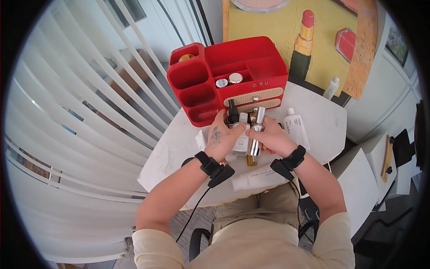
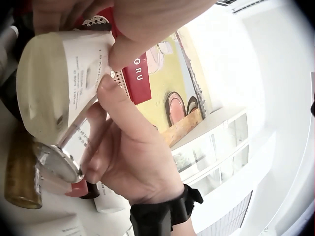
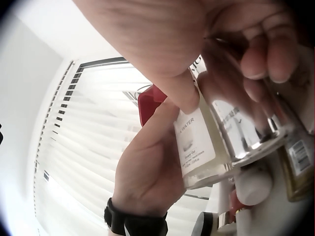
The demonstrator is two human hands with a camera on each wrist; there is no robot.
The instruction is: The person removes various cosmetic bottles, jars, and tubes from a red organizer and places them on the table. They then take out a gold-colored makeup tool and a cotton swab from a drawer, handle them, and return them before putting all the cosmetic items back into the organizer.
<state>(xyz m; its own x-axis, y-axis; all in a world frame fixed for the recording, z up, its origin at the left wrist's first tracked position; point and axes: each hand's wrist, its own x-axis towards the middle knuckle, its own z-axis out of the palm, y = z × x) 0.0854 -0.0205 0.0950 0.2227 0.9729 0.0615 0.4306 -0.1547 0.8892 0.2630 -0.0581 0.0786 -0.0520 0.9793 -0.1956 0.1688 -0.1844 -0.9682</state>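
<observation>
My left hand (image 1: 224, 136) grips a clear bottle with a white label (image 1: 241, 142), in front of the red organizer (image 1: 244, 58). In the right wrist view this bottle (image 3: 197, 142) shows pale liquid. My right hand (image 1: 275, 136) holds a shiny silver bottle (image 1: 257, 134) tilted beside it, the two close together. Both thumbs lie near the clear bottle's upper part. An amber bottle (image 1: 251, 160) is just below the silver one, and a black pump bottle (image 1: 232, 112) stands behind my left fingers.
A white bottle (image 1: 294, 123) lies to the right and a white tube (image 1: 260, 178) along the front edge of the white table (image 1: 329, 121). Two round-capped items stand in the organizer. A small bottle (image 1: 331, 88) is at the back right, near a lipstick painting (image 1: 329, 36).
</observation>
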